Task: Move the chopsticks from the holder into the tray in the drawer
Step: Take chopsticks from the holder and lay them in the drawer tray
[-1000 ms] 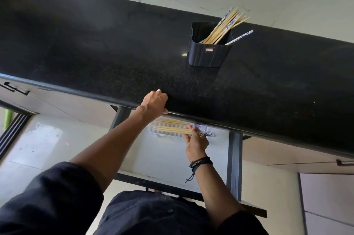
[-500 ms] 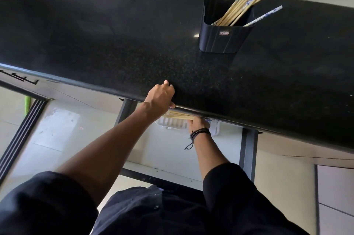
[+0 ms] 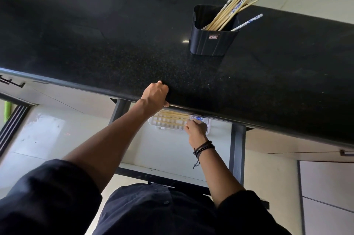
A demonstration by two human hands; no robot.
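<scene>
Head view: clutching countertop (image 3: 95,43) edge with left hand (image 3: 156,95); right hand (image 3: 196,129) at chopsticks (image 3: 172,120) in one tray (image 3: 162,127), grip unreadable; one holder (image 3: 210,43) beyond.

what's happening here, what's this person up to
A person is partway through restocking a drawer. The right hand is down at the white tray in the open drawer, with its fingers on a few chopsticks lying flat there; whether it is gripping them is unclear. The left hand grips the front edge of the black countertop. A bundle of remaining chopsticks stands in the black holder, so the job is unfinished.
</scene>
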